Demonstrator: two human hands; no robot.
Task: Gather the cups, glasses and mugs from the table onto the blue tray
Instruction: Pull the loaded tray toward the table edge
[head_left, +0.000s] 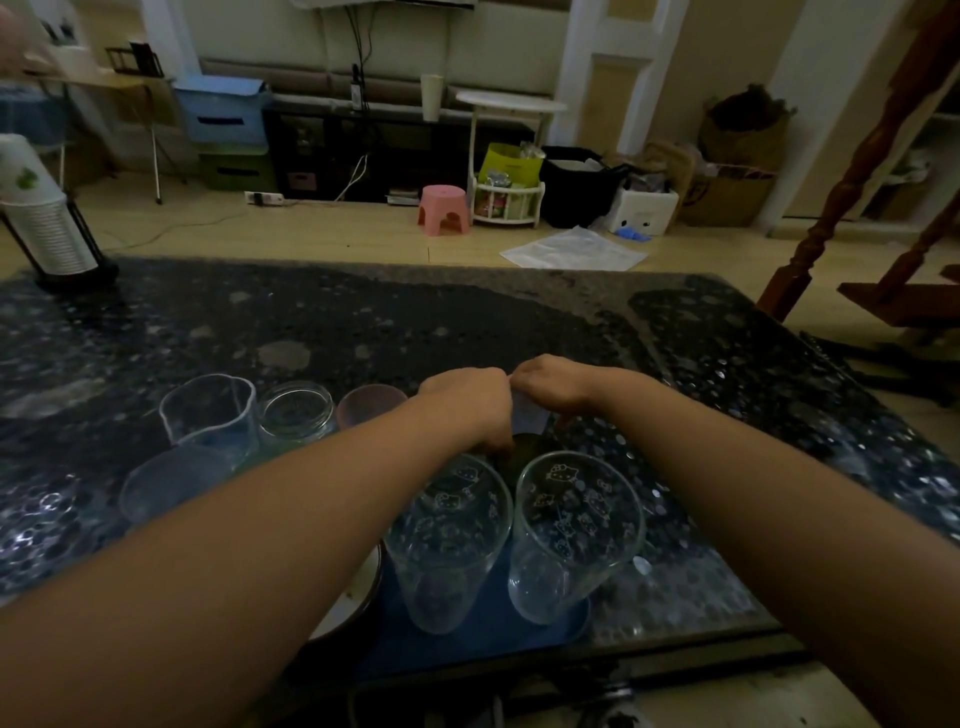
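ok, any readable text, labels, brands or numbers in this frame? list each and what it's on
No legible text anywhere in the frame.
Two tall glasses on the blue tray: left glass and right glass carry printed cartoon cat faces only, no words.
Yellow-green bag on the floor: a faint print line, too small and blurred to read.
White box: dark marks, not readable.

I see my left hand (470, 402) and right hand (553, 387) meeting over a pale cup (529, 415), behind 2 printed glasses (574, 525) on the blue tray (498, 629).

Dim, underexposed foreground, brighter background, wide-angle bending at edges.
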